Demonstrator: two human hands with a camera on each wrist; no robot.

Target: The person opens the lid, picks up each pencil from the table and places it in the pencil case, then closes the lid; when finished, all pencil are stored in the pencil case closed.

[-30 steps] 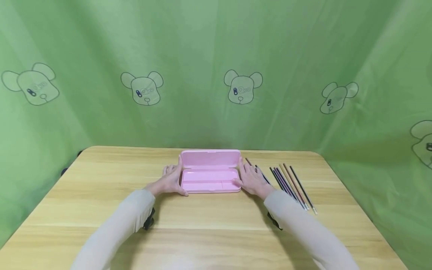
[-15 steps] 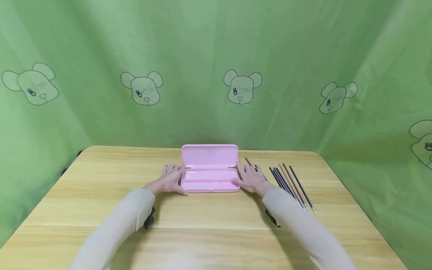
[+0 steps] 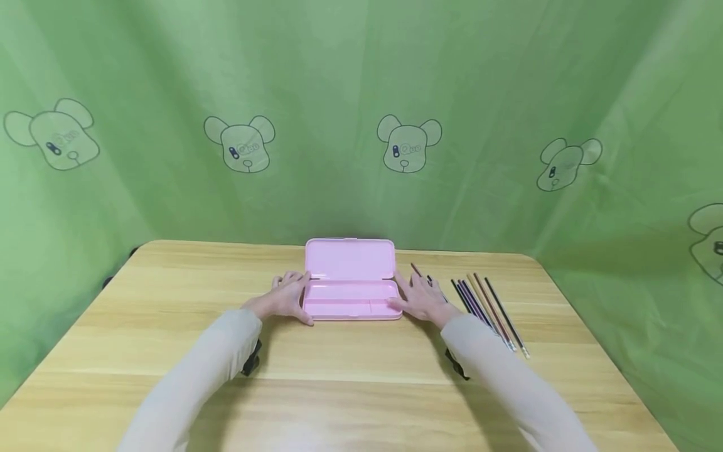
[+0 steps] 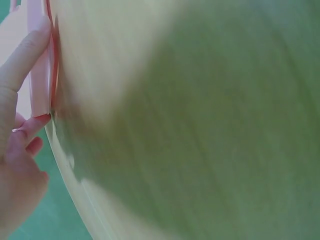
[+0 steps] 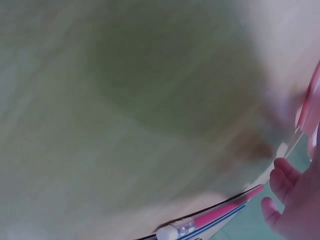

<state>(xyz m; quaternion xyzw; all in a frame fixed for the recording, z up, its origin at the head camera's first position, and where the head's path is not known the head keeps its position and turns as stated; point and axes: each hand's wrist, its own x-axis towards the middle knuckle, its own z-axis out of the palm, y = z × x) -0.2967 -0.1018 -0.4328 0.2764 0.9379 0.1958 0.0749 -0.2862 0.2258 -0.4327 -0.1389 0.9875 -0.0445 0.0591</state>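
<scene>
An open pink pencil case [image 3: 350,302] lies at the middle of the wooden table [image 3: 350,370], its lid [image 3: 349,258] standing up at the back and its tray holding nothing. My left hand [image 3: 285,296] rests on the table against the case's left end, fingers relaxed and the thumb by the front corner. The left wrist view shows straight fingers [image 4: 22,57] touching the pink case [image 4: 40,75]. My right hand [image 3: 420,296] lies with spread fingers against the right end. In the right wrist view, the right hand [image 5: 295,205] is beside pencils [image 5: 215,217].
Several thin pencils [image 3: 487,309] lie side by side on the table right of my right hand, two of them partly under it. A green cloth with bear prints [image 3: 409,143] hangs close behind and around the table. Bare wood lies in front of the case.
The lid has swung further up and back. Both hands have come off the lid's ends and settled lower beside the tray.
</scene>
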